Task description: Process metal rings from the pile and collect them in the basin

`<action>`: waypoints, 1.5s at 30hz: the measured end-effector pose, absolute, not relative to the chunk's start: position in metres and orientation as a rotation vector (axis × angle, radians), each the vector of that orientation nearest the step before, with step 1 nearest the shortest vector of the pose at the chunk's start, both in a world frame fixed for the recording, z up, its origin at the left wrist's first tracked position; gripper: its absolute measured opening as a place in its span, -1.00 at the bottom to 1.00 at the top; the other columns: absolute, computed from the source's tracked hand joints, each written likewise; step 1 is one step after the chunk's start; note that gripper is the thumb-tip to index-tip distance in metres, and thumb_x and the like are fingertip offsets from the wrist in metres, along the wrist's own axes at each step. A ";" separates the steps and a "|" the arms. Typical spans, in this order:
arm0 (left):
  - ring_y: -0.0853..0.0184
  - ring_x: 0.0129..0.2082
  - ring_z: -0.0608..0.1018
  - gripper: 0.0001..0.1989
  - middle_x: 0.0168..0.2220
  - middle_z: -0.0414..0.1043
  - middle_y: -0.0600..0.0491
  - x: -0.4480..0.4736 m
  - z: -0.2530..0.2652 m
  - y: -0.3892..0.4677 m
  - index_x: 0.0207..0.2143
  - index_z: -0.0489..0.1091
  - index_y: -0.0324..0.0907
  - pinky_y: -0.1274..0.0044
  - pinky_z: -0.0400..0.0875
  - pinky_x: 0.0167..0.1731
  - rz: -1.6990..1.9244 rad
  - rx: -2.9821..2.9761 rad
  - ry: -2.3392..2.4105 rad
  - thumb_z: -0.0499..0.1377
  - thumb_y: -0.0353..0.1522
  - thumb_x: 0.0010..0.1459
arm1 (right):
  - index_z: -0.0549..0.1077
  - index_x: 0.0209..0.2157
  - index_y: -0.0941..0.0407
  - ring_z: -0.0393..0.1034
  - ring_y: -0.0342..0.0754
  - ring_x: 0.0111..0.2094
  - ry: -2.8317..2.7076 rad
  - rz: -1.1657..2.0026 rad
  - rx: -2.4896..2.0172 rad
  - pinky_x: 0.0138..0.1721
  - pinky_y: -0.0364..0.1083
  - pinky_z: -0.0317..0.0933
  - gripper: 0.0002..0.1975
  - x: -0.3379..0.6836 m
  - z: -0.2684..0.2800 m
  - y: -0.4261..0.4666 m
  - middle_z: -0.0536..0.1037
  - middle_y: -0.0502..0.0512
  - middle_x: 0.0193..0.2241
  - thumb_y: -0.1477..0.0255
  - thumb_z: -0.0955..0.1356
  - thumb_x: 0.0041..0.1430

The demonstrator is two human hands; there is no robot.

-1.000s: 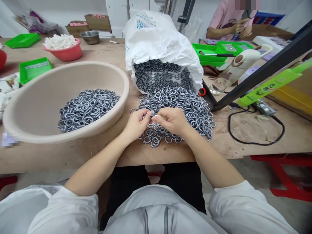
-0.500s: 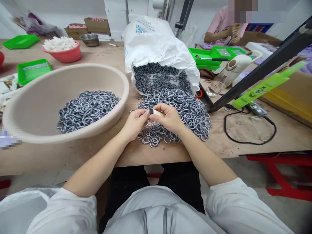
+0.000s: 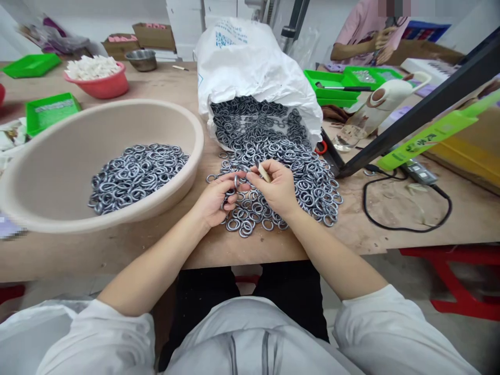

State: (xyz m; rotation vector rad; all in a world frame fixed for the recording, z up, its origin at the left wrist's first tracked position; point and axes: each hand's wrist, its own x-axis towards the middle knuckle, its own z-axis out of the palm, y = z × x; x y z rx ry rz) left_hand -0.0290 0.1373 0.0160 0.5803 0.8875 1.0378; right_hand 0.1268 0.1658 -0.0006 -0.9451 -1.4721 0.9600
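My left hand (image 3: 213, 202) is closed on several grey metal-looking rings. One ring (image 3: 236, 180) stands upright between thumb and forefinger, while others sit in the curled fingers below. In my right hand (image 3: 280, 191) is a small pale stick with a dark tip (image 3: 264, 173), gripped against the palm side. That hand's thumb and fingertips reach close to the upright ring; whether they touch it I cannot tell. Under and behind both hands spreads a pile of loose grey rings (image 3: 312, 182), spilling out of a white sack (image 3: 253, 62) lying on its side.
A large beige basin (image 3: 47, 221) with more rings fills the left of the table. Behind it are a red bowl (image 3: 111, 89) of white pieces and green trays (image 3: 33, 65). To the right stand a dark slanted post (image 3: 394, 125), a bottle (image 3: 369, 117) and a cable (image 3: 365, 208). Another person (image 3: 363, 36) works beyond.
My hands have drawn slightly apart. The pale stick has tilted up and back into my right hand, away from the ring. My left fingers have loosened, showing more rings.
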 end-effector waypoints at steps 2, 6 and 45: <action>0.64 -0.74 0.19 -0.85 -0.51 0.38 0.17 -0.028 0.015 0.137 -0.29 0.39 -0.22 0.78 -0.09 -0.79 1.068 0.576 0.880 0.27 -0.47 0.04 | 0.45 -0.41 0.09 0.33 -0.13 -0.44 -1.538 0.984 -0.924 -0.34 -0.09 0.23 -0.79 0.124 -0.002 0.163 0.48 -0.05 -0.47 0.28 0.48 0.03; 0.64 -0.71 0.19 -0.68 -0.55 0.23 0.23 -0.028 0.014 0.135 -0.41 0.34 -0.25 0.78 -0.08 -0.79 1.084 0.625 0.846 0.42 -0.30 -0.05 | 0.44 -0.44 0.09 0.29 -0.13 -0.43 -1.617 0.976 -0.903 -0.33 -0.09 0.21 -0.72 0.121 -0.003 0.160 0.45 -0.05 -0.48 0.21 0.50 -0.01; 0.59 -0.71 0.14 -0.78 -0.63 0.14 0.26 -0.029 0.022 0.127 -0.34 0.29 -0.17 0.74 -0.07 -0.76 1.091 0.840 0.926 0.30 -0.35 0.04 | 0.42 -0.54 0.13 0.15 -0.20 -0.55 -2.094 0.430 -0.893 -0.46 -0.12 -0.03 -0.55 0.142 0.015 0.153 0.37 -0.03 -0.59 0.08 0.31 0.25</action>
